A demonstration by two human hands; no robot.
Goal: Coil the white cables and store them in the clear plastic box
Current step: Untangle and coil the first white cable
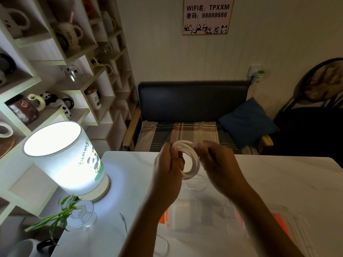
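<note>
You are finishing the coiling step: your left hand (168,164) and right hand (216,164), both raised above the white table (278,182), are pinching opposite sides of 1 white cable coil (193,164), which, judging by the layout, must next be lowered into the clear plastic box (204,214) lying below your forearms.

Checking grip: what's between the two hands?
Head view: only the coiled white cable, held above the table by the left hand and right hand.
</note>
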